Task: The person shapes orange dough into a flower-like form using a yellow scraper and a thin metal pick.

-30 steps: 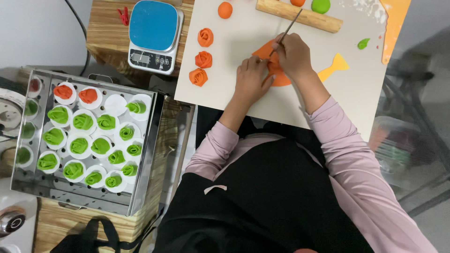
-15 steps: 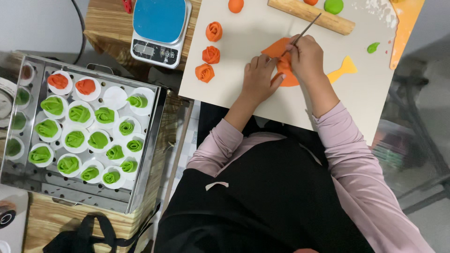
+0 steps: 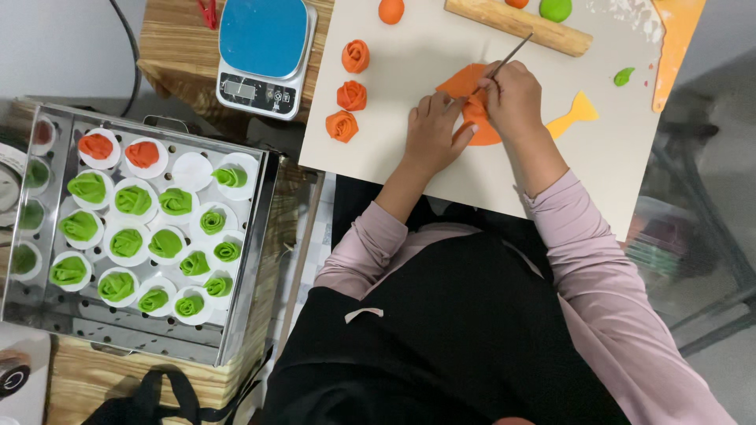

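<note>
Near the far edge of the pale work mat (image 3: 472,177), the person works a flat sheet of orange dough (image 3: 465,81) with both hands. The right hand (image 3: 516,98) is closed around a thin stick tool (image 3: 513,52) whose lower end meets the dough under the fingers; the left hand (image 3: 431,130) lies just beside it, fingers loosely spread and pressed on the sheet's near side. Most of the dough is hidden beneath the two hands. To do this cleanly, the left hand should probably hold the sheet flat and steady while the tool moves in short, light strokes, so the thin dough does not tear or drag. Three orange dough roses (image 3: 350,96) sit toward the mat's left edge, apart from the hands.
</note>
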